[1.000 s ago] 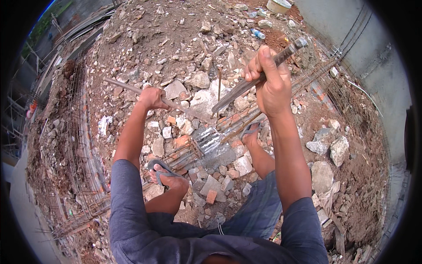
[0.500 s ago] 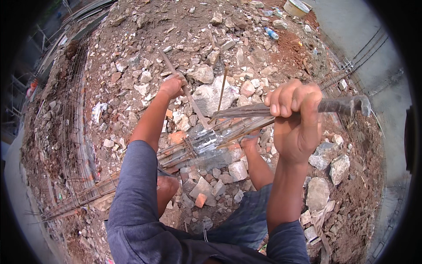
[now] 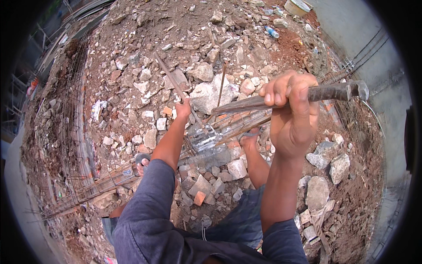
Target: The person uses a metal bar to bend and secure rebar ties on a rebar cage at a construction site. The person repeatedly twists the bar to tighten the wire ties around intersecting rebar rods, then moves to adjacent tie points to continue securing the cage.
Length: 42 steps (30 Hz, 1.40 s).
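Observation:
My left hand (image 3: 183, 108) is closed around a long metal bar (image 3: 168, 75), gripping its lower half. The bar leans down to the right, its lower end at the whitish, chipped part of a concrete beam (image 3: 206, 141) with exposed steel rods. Raised on the right, my right hand (image 3: 293, 103) wraps its fingers around a dark hammer-like tool (image 3: 336, 92). This tool lies nearly level; its tapered brown end points left and its notched, blunt end points right. A thin rusty rod (image 3: 222, 86) stands upright beside the beam.
Rubble and stones cover the ground, with a large pale rock (image 3: 212, 96) behind the bar. My right foot (image 3: 249, 137) is by the beam; my left foot (image 3: 143, 159) is farther left. Rebar cages (image 3: 72, 114) run along the left. A plastic bottle (image 3: 271, 32) and bucket (image 3: 297, 7) lie far off.
My left hand has moved down and slightly right along the bar. The bar's upper end has shifted a little left. My left foot has come into sight; the right-hand tool has risen slightly.

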Each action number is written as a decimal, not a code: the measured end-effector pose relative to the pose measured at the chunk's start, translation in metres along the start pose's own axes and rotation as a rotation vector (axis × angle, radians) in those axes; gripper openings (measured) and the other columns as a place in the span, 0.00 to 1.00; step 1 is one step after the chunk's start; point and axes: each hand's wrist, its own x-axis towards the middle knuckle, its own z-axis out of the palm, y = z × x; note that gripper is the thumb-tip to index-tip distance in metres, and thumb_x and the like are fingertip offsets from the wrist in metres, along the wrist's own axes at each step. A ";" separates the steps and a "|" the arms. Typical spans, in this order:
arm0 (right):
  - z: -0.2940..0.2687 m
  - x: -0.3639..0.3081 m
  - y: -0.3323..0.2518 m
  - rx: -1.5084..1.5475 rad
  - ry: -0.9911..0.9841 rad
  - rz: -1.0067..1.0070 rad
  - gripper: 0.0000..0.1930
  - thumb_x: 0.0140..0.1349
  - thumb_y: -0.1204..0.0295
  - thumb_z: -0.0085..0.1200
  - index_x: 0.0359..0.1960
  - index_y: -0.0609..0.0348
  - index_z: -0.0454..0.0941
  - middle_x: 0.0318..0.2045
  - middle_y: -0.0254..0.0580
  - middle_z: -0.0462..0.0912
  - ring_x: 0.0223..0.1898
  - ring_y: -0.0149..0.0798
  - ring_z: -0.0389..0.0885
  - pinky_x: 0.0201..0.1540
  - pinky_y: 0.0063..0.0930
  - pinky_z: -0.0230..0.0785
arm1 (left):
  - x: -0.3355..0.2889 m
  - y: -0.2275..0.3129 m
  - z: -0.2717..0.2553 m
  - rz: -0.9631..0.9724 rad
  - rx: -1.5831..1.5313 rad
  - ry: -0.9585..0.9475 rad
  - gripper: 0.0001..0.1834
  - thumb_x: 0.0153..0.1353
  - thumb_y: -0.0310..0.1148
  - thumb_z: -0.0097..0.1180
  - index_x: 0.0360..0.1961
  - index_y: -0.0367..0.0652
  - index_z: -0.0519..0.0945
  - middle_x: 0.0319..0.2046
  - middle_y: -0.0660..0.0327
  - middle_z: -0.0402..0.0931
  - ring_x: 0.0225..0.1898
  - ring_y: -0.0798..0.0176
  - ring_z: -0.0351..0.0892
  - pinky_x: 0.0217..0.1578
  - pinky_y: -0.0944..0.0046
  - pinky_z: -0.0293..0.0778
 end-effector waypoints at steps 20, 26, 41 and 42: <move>-0.007 0.003 0.001 -0.005 -0.032 -0.025 0.15 0.81 0.58 0.39 0.38 0.53 0.65 0.31 0.36 0.68 0.34 0.35 0.68 0.47 0.39 0.66 | -0.024 0.112 0.044 -0.369 -0.519 0.141 0.25 0.68 0.40 0.63 0.55 0.29 0.76 0.39 0.46 0.83 0.27 0.53 0.81 0.27 0.52 0.75; -0.004 -0.021 -0.011 0.078 -0.012 0.015 0.25 0.77 0.42 0.41 0.36 0.53 0.65 0.31 0.35 0.67 0.35 0.36 0.68 0.50 0.39 0.65 | -0.006 0.101 0.040 -0.339 -0.264 0.131 0.24 0.70 0.38 0.57 0.59 0.33 0.72 0.45 0.44 0.82 0.38 0.47 0.85 0.37 0.50 0.79; -0.011 -0.074 -0.038 -0.026 0.008 -0.008 0.29 0.71 0.36 0.48 0.32 0.51 0.65 0.29 0.36 0.67 0.35 0.38 0.70 0.53 0.45 0.65 | -0.014 0.079 0.023 -0.421 -0.771 -0.055 0.14 0.76 0.44 0.52 0.43 0.44 0.70 0.22 0.65 0.64 0.17 0.69 0.60 0.14 0.65 0.58; -0.012 -0.078 -0.040 -0.021 0.002 -0.011 0.29 0.71 0.36 0.48 0.32 0.51 0.65 0.29 0.35 0.67 0.35 0.38 0.70 0.54 0.45 0.65 | -0.016 0.077 0.025 -0.424 -0.787 -0.069 0.14 0.76 0.45 0.52 0.43 0.44 0.70 0.22 0.65 0.64 0.17 0.69 0.60 0.14 0.65 0.58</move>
